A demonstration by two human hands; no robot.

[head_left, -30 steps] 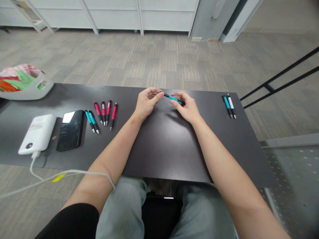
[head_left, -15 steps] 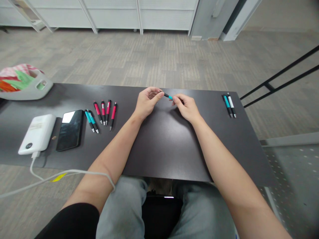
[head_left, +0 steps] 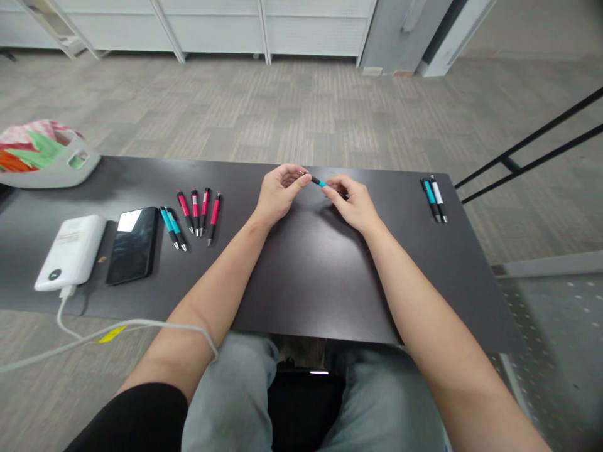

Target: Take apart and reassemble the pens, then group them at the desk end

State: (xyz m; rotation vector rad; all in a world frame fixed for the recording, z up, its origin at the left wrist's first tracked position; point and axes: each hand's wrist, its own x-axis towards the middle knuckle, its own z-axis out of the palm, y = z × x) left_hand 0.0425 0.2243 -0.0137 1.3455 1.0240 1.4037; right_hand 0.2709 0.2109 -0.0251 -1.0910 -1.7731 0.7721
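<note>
A teal and black pen (head_left: pixel 317 180) is held between my two hands above the far middle of the dark table (head_left: pixel 311 282). My left hand (head_left: pixel 280 193) pinches its black grip end between thumb and fingers. At the teal barrel, my right hand (head_left: pixel 351 199) is closed, its fingers hiding the rest of the pen. Left of my hands lie several red and black pens (head_left: pixel 204 212) in a loose row. Beside them are two teal and black pens (head_left: pixel 173 228). Near the table's right end, a teal pen (head_left: pixel 430 199) rests alongside a white and black pen (head_left: pixel 438 198).
A black phone (head_left: pixel 132 245) and a white power bank (head_left: pixel 71 252) lie on the left. From the power bank, a white cable (head_left: pixel 141 324) runs across my left forearm. A pale basket (head_left: pixel 70 169) holding colourful cloth-like things stands at the far left. Black metal bars (head_left: pixel 532 164) rise at right.
My right fingers have shifted slightly on the pen's teal barrel, with the thumb now lower. Both hands stay in nearly the same place, and the pens on the table have not moved.
</note>
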